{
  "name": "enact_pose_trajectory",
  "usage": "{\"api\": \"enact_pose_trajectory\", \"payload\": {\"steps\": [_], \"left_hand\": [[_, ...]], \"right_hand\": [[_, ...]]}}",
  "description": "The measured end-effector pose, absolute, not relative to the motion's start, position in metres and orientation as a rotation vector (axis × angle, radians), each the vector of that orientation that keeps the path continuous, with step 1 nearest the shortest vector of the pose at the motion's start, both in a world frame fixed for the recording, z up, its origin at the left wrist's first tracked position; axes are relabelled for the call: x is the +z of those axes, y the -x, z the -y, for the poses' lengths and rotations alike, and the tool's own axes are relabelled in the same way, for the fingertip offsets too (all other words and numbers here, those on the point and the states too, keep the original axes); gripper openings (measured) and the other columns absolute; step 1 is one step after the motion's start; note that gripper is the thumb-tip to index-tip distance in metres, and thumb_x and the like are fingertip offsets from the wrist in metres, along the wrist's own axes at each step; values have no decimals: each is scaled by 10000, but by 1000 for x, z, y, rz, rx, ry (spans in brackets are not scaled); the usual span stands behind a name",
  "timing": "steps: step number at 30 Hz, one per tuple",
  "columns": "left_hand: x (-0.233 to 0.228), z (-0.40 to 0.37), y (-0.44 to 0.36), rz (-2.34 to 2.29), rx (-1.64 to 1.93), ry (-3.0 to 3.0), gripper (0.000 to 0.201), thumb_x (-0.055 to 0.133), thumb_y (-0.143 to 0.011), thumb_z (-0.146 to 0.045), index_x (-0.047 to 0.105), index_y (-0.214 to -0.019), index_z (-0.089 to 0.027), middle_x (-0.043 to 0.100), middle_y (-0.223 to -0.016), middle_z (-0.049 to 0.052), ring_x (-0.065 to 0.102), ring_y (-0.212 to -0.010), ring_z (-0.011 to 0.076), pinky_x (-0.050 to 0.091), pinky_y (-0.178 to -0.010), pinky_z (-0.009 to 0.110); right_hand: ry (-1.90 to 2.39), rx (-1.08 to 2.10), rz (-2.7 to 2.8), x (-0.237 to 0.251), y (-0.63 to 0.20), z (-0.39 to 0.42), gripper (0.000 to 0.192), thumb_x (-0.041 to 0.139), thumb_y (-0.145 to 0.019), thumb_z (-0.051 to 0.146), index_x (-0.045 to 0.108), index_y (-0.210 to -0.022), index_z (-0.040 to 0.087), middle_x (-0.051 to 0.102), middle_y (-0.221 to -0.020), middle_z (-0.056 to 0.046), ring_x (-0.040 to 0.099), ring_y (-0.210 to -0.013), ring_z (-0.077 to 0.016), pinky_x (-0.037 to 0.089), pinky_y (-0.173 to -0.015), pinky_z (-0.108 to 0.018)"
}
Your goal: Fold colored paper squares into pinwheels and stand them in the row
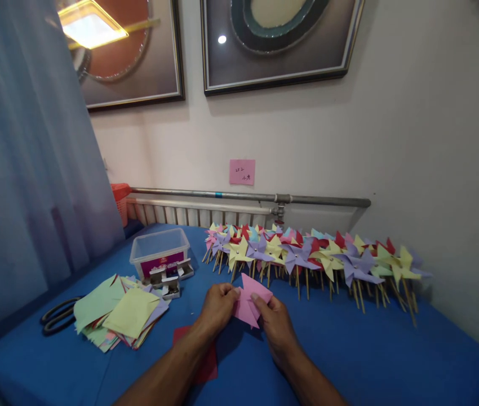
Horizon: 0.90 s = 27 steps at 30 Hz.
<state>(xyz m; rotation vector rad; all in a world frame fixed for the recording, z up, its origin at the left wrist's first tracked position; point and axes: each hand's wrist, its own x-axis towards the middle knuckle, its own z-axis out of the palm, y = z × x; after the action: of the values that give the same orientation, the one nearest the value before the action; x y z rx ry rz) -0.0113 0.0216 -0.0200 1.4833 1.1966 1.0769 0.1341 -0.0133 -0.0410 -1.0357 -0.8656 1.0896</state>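
Between my two hands, above the blue cloth [146, 389], is a pink paper pinwheel [247, 309] with its blades folded in. My left hand [219, 304] pinches its left side, the thumb pressed near the middle. On its right side my right hand [275, 324] grips a blade between thumb and fingers. Whether a pin or a stick is in the pinwheel, I cannot tell. Partly under my left forearm lies a red sheet of paper [206, 366]. Further left a pile of coloured paper squares [132, 313] is spread out.
Rows of finished pinwheels [298, 256] on sticks stand along the back right. A clear plastic tub [159, 242] and small boxes of pins [171, 287] are at the left. Black-handled scissors [58, 316] lie beside the paper pile. A metal pipe [239, 196] runs along the wall.
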Motion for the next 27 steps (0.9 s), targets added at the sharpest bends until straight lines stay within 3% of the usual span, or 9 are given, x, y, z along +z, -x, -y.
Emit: {"api": "enact_pose_trajectory", "payload": {"steps": [13,20,27], "left_hand": [[-10,-13,8,-1215,1049,-1544,293,578,-857,-363,596,-649,-157,492,-543,-38,410,-527,103,259,-523,246],[-7,-11,7,-979,1043,-1529,231,707,-742,-309,644,-882,-136,581,-669,-30,493,-589,107,365,-568,230],[-11,-13,7,-1062,1054,-1496,211,699,-739,-342,635,-770,-143,570,-618,-24,478,-560,106,340,-540,235]], "right_hand": [[1049,1120,907,-24,-134,22,417,871,-627,475,782,-896,169,762,-701,-34,670,-613,-214,518,-596,-302],[1062,1104,878,-29,-136,19,409,844,-655,483,772,-919,179,768,-719,-39,698,-649,-235,517,-593,-304],[1073,1108,902,-26,-136,21,428,846,-659,492,754,-933,177,766,-733,-31,687,-658,-224,512,-606,-297]]}}
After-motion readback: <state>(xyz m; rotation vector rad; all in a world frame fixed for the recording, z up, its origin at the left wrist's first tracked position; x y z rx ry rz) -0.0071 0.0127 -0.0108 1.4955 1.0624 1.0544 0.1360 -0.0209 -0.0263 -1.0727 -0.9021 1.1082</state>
